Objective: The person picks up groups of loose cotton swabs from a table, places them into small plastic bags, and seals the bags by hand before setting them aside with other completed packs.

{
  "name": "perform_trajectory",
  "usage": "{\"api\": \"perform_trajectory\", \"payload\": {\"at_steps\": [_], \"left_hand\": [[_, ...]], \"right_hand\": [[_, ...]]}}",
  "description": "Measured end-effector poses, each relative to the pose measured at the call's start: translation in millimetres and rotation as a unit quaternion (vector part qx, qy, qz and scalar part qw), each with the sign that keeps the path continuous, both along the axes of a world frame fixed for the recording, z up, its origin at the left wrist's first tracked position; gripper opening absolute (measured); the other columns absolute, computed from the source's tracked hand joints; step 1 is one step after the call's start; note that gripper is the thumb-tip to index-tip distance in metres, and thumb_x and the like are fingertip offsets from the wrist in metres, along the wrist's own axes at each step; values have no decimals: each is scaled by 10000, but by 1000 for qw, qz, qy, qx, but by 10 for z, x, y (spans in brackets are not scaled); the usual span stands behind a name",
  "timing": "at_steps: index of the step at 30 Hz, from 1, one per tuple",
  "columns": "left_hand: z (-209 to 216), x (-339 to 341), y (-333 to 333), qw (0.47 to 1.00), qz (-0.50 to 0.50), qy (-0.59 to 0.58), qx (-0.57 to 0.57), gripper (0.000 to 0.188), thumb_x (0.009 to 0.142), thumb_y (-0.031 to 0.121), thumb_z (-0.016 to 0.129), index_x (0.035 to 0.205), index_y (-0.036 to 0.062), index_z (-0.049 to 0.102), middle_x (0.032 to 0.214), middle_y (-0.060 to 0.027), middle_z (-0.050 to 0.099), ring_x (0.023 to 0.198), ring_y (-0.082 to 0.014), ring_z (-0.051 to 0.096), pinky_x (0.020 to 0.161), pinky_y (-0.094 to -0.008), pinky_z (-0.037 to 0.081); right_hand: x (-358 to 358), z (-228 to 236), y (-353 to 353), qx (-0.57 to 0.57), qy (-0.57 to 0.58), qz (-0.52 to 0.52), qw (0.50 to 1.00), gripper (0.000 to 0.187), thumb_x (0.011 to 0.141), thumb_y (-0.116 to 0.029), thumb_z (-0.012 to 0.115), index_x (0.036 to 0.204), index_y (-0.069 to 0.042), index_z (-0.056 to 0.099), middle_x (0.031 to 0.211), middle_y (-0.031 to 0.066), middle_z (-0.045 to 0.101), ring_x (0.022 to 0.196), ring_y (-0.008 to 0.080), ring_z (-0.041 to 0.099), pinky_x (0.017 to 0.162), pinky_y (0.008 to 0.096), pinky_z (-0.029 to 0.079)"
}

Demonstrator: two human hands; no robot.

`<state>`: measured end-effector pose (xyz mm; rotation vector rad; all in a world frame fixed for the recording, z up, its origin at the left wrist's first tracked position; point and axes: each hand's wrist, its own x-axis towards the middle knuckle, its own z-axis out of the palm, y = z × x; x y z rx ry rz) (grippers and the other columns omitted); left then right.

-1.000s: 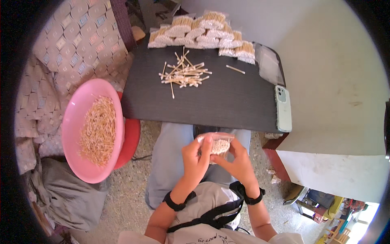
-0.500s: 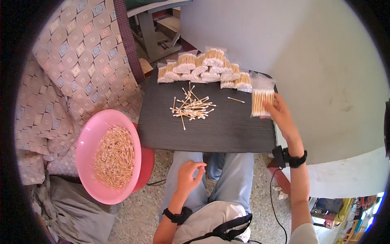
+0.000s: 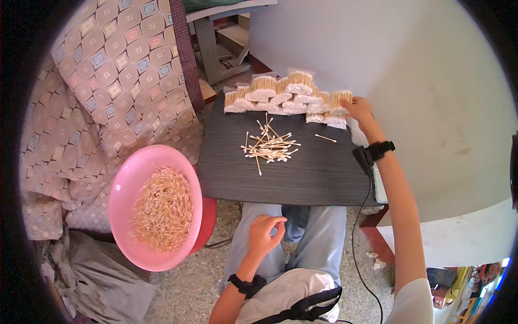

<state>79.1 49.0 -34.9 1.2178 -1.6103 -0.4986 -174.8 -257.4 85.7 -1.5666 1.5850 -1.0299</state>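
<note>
My right hand (image 3: 359, 109) is closed on a clear bag of cotton swabs (image 3: 341, 100) at the right end of a stack of similar bags (image 3: 264, 89). That bag rests on or just above the lower bags there; I cannot tell which. Over my lap, in front of the table's near edge, my left hand (image 3: 266, 235) is closed with curled fingers and nothing visible in it. A loose pile of cotton swabs (image 3: 272, 144) lies on the dark table (image 3: 291, 186). One single swab (image 3: 326, 138) lies to the right of the pile.
A pink basin (image 3: 121, 216) full of loose swabs stands left of the table, on something red (image 3: 208, 224). Patterned cloth (image 3: 124, 59) hangs at the far left. A pale wall (image 3: 431, 135) bounds the right side. A black cable (image 3: 356, 232) runs from my right wrist.
My right hand has carried the bag of swabs from the table's right side up to the right end of the stack. The left hand stays curled over my lap. The view has shifted slightly.
</note>
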Motion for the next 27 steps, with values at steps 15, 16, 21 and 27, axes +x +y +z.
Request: {"api": "perform_trajectory", "payload": {"at_steps": [15, 16, 21, 27], "left_hand": [[-40, -2, -6, 1000, 1, -22, 4, 128, 708, 21, 635, 806, 101, 645, 597, -16, 564, 554, -183, 544, 573, -315, 413], [-36, -14, -9, 1000, 1, -21, 2, 133, 700, 18, 638, 807, 99, 637, 595, -6, 562, 554, -178, 545, 577, -314, 417], [-38, 16, 12, 999, 9, -42, 1, 146, 702, 19, 640, 820, 104, 638, 596, -2, 561, 560, -170, 547, 586, -310, 415], [-19, -26, 2, 999, 17, -42, -7, 145, 701, 31, 648, 823, 110, 646, 593, -10, 559, 552, -179, 541, 574, -315, 410]], "right_hand": [[-102, -181, -226, -32, -34, -114, 992, 521, 785, -270, 684, 1145, 51, 486, 949, 193, 614, 633, 201, 639, 555, 308, 528], [-111, -174, -253, -20, -69, -103, 992, 516, 785, -274, 688, 1146, 40, 496, 930, 180, 620, 681, 195, 639, 545, 310, 523], [175, -165, -235, -6, 38, -84, 996, 505, 789, -337, 674, 1120, 19, 536, 891, 177, 640, 826, 245, 640, 614, 354, 524], [133, -277, -277, -62, 298, -63, 951, 461, 791, -442, 608, 1004, -33, 625, 966, 212, 641, 927, 362, 606, 814, 415, 468]]}}
